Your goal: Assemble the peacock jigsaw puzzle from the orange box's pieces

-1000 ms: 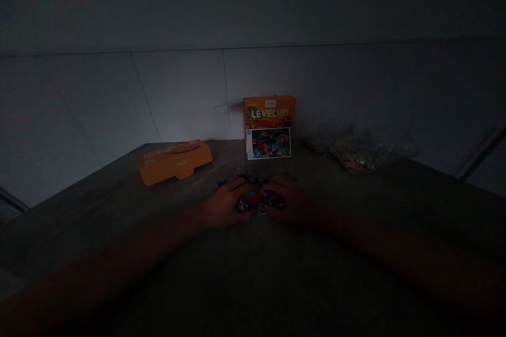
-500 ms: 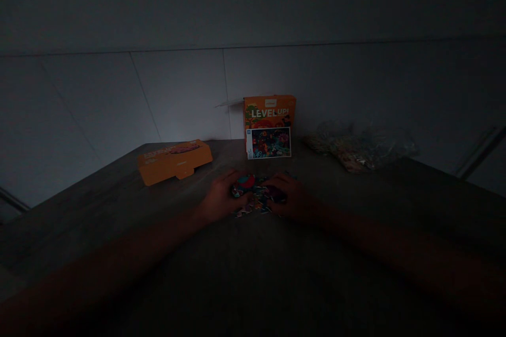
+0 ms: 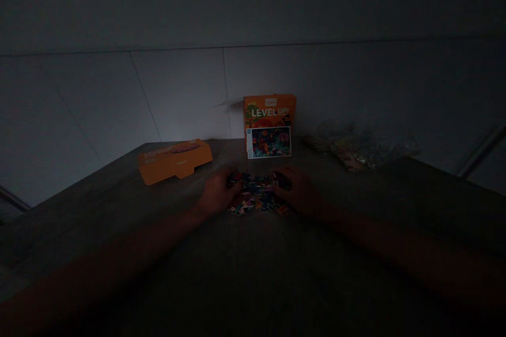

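Note:
A loose pile of colourful jigsaw puzzle pieces (image 3: 256, 197) lies on the grey table between my two hands. At the pile's left side, my left hand (image 3: 219, 192) is closed, its thumb and fingers curled round some pieces. On the right side, my right hand (image 3: 297, 189) is curled in the same way, with dark puzzle pieces between thumb and fingers. Dim light hides how many pieces each hand has. Just behind the pile, a small picture card (image 3: 271, 142) with a dark, colourful scene leans against an orange "LEVEL UP!" box (image 3: 270, 105).
An orange cardboard piece (image 3: 177, 163) lies to the left on the table (image 3: 237, 274). Clear plastic bags (image 3: 363, 147) with contents lie at the back right. A pale panelled wall (image 3: 185, 89) rises behind the table.
My hands have moved apart, the left one slightly left and the right one slightly right. More of the pile shows between them, and a round red-and-blue patch at its left is now covered.

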A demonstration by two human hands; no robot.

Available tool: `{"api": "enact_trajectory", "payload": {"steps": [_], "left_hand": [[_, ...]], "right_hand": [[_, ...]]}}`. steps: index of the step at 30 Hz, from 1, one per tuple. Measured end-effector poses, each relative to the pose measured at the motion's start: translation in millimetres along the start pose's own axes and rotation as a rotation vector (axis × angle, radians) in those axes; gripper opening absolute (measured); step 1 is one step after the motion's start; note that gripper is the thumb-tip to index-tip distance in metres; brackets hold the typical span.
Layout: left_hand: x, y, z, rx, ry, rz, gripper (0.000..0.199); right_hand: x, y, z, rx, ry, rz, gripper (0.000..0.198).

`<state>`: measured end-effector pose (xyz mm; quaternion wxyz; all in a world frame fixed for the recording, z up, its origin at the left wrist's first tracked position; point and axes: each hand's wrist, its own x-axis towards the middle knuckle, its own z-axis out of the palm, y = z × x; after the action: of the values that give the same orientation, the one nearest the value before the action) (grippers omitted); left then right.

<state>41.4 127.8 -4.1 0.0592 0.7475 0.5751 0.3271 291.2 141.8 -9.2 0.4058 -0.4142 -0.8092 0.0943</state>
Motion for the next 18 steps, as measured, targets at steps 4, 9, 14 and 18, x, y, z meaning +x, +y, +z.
{"api": "enact_trajectory", "payload": {"steps": [4, 9, 14, 18], "left_hand": [[0, -1, 1, 0.048, -0.008, 0.04, 0.031], [-7, 8, -7, 0.07, -0.017, 0.168, 0.031], [-16, 19, -12, 0.134, -0.105, 0.442, 0.028], [-17, 19, -10, 0.156, -0.142, 0.499, 0.02]], "right_hand": [[0, 6, 4, -0.054, 0.018, 0.029, 0.038], [-1, 7, 7, -0.094, 0.01, 0.013, 0.037], [-4, 0, 3, -0.155, 0.01, -0.086, 0.033], [-5, -1, 2, -0.187, -0.012, -0.186, 0.021]]}}
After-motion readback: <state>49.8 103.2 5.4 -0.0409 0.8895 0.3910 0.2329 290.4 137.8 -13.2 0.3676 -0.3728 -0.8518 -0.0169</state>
